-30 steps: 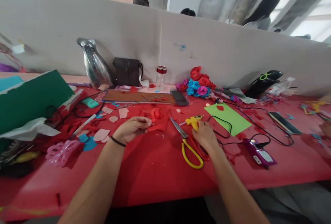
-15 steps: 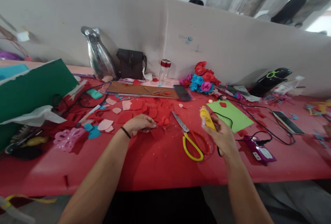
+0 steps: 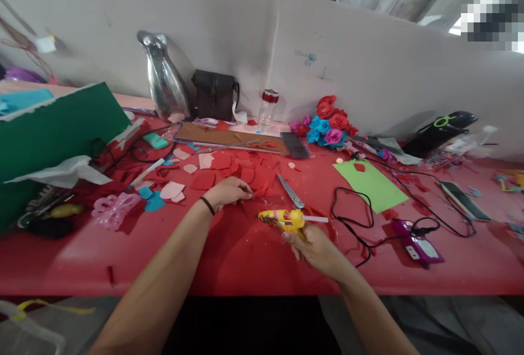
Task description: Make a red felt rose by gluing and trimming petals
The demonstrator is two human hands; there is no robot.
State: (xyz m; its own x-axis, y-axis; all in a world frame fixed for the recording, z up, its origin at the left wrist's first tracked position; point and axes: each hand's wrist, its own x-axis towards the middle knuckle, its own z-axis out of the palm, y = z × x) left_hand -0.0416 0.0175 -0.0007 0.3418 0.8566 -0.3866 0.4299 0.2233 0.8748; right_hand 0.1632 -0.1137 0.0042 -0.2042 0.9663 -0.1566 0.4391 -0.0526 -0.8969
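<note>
My right hand (image 3: pixel 314 246) grips a yellow glue gun (image 3: pixel 284 218) and holds it level over the red table (image 3: pixel 245 256), nozzle pointing left. A black cord (image 3: pixel 352 218) trails from it to the right. My left hand (image 3: pixel 227 192), with a black band on the wrist, rests on the table with its fingertips pinching a red paper piece (image 3: pixel 257 194) at the edge of a heap of red cut-outs (image 3: pixel 241 172). Scissors (image 3: pixel 291 192) lie just behind the glue gun, their handles hidden by it.
A green sheet (image 3: pixel 370 184), purple power bank (image 3: pixel 417 241), phone (image 3: pixel 464 200) and paper flowers (image 3: pixel 329 125) lie to the right. A silver vase (image 3: pixel 164 79), brown bag (image 3: pixel 215 95) and small jar (image 3: pixel 268 106) stand against the partition. A green board (image 3: pixel 53 136) leans at left.
My right hand picked the glue gun up from the table, then brought it left and nearer to me, turning it level. The left hand stayed on the red paper.
</note>
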